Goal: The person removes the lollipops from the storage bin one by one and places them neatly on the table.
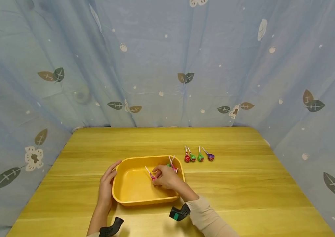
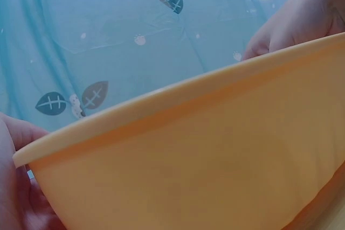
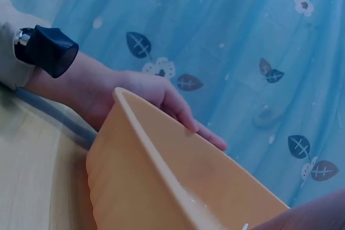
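In the middle of the yellow tray (image 1: 143, 201), the right hand (image 1: 166, 178) pinches a pink lollipop (image 1: 150, 174), likely light and hard, best held by its round end, stick pointing to 11 o'clock, while the left hand (image 1: 106, 185) rests nearly straight fingers at 9 o'clock.

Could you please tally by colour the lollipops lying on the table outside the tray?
Red lollipop: 1
Green lollipops: 2
Purple lollipop: 1
Total: 4
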### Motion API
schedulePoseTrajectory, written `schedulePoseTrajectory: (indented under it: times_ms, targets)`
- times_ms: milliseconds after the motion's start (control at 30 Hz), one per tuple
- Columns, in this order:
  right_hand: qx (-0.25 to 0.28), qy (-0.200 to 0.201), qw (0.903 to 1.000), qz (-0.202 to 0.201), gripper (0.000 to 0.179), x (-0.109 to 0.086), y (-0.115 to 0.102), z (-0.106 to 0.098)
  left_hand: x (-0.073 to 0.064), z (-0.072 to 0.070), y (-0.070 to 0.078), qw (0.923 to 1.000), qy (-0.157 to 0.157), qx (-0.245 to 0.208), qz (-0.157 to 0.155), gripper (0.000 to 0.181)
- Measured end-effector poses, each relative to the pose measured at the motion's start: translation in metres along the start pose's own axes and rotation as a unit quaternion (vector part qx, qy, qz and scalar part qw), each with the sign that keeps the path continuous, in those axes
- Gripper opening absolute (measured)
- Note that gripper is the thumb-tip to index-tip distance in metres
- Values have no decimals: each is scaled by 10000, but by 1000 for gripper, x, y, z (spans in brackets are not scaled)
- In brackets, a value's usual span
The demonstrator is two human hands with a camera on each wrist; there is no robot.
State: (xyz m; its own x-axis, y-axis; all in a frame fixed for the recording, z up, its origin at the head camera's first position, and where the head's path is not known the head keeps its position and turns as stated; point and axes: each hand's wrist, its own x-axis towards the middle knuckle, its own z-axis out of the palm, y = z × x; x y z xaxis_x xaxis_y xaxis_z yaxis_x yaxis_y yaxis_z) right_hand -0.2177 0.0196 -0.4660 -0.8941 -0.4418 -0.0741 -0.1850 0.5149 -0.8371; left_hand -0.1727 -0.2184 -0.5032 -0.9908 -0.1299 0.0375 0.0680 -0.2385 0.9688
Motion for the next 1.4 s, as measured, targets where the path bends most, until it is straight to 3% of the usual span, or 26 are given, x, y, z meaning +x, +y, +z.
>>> schedulePoseTrajectory:
  times_ms: [367,600,667,1200,1400]
  targets:
    - [831,-102,9962,-228,28,-2,3,-14,4,2,-2,10000,4,14,37,43]
    - [2065,-472,9767,-340,32,-8,9,-32,6,2,-1,9999,-30,83,59,43]
    - [2198,-477,9739,-307,34,-10,10,-38,6,2,-1,9999,-31,71,67,44]
    - [2494,-68,9678,-342,45,-27,22,-88,2,3,0,9998,-136,80,85,45]
    - [2790,468,9589,-240,43,-29,34,-109,2,-1,2,9999,-99,63,12,45]
